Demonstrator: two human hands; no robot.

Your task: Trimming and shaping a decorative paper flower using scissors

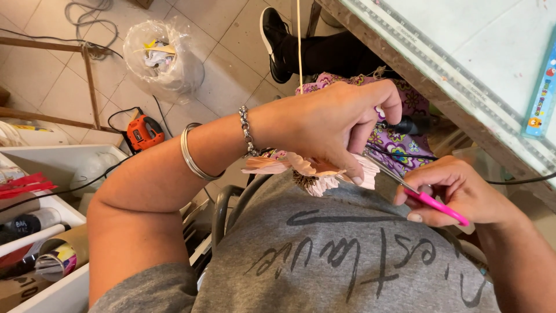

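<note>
A person in a grey printed T-shirt (347,255) sits beside a glass-topped wooden workbench (463,69), trimming a pale pink ruffled paper flower (315,171) held just above the lap. The left hand (330,124) pinches the flower's petals from above; the right hand (457,194) closes around pink-handled scissors (431,200), thin metal blades angled into the crinkled fringe. The work appears mid-cut, and the next snip calls for a steady pinch. A thin pale stick (299,40) rises behind.
</note>
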